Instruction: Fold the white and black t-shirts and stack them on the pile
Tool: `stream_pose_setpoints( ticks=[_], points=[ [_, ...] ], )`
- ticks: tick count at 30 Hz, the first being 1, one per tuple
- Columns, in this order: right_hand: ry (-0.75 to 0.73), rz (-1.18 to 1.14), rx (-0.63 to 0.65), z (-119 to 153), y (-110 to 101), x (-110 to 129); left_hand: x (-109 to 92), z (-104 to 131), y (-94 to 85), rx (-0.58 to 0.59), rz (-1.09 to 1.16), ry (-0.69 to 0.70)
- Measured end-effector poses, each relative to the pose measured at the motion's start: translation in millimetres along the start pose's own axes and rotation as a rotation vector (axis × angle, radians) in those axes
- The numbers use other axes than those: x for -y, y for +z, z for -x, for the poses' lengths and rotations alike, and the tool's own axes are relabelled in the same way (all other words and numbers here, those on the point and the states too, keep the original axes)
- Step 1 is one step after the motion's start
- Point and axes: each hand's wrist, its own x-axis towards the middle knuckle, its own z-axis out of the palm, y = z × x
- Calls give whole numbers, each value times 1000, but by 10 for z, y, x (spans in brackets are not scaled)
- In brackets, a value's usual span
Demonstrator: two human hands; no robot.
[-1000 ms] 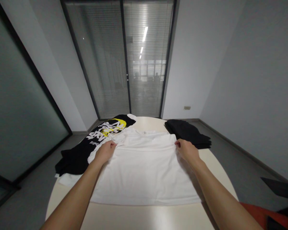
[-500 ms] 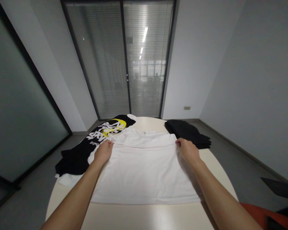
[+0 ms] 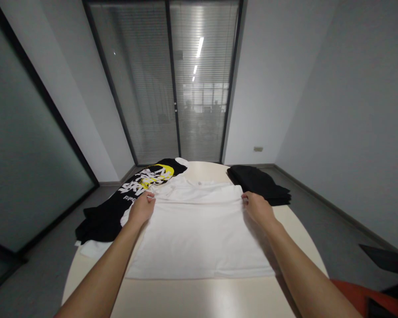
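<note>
Shirt [image 3: 199,234] mid-table [image 3: 202,300], printed shirt [image 3: 126,198] left, folded stack [image 3: 258,183] right.

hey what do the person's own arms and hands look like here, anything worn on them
Both forearms are bare as far as the frame shows: no sleeves, gloves, watch or bracelets in view. The left hand and right hand also show no rings that can be made out. One nail on the right hand's fingers looks dark reddish, perhaps polish; too small to be sure.

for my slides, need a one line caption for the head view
Both hands, left hand and right hand, grip a white t-shirt spread on a table, dark garments alongside.
</note>
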Motion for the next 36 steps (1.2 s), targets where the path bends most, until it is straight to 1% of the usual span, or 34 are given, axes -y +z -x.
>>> stream_pose_setpoints(
  ticks=[3,10,15,20,25,27,29,31,33,36],
  points=[
    [0,14,-9,14,-18,16,-3,42,-39,0,-71,1],
    [-29,4,-33,20,-56,43,-104,109,-103,-5,-195,10],
    [-28,1,-27,9,-41,20,-105,147,-117,-2,-290,1],
    [-55,10,-43,21,-34,20,-117,146,-103,18,-328,24],
    [-41,26,-23,8,-29,19,-185,184,-147,-9,-345,31],
    [-34,27,-9,6,-28,20,-244,223,-176,-53,-345,72],
    [-30,28,-4,12,-33,25,-319,266,-204,-112,-328,142],
    [-28,31,-9,26,-44,35,-397,304,-223,-126,-287,210],
    [-30,33,-16,41,-57,44,-463,336,-225,-60,-235,273],
    [-36,26,-15,48,-71,47,-521,386,-190,116,-155,434]
  ],
)
